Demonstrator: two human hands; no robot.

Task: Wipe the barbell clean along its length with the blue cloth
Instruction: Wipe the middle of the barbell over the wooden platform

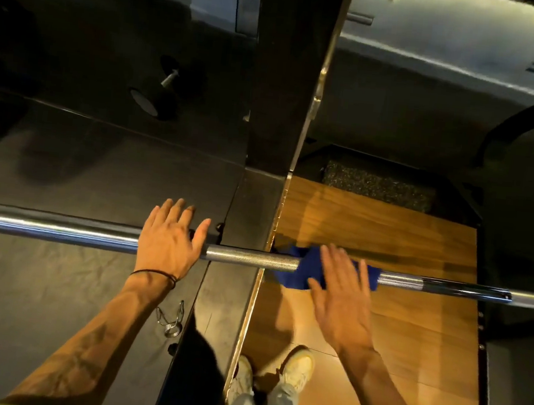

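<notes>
One blue cloth (pixel 313 270) drapes the one chrome barbell (pixel 250 257); the right hand (pixel 341 296), fingers spread flat, lies on it. The left hand (pixel 169 241) (also splayed) rests on the bar's smooth stretch. Knurling gleams between them. Below: wooden platform (pixel 418 251), black rubber flooring (pixel 53 279), one spring collar (pixel 170 318).

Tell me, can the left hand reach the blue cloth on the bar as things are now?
Probably yes. The left hand rests open on the barbell, and only bare knurled bar lies between it and the blue cloth. The right hand already lies open over the cloth, so it could crowd the spot.
</notes>
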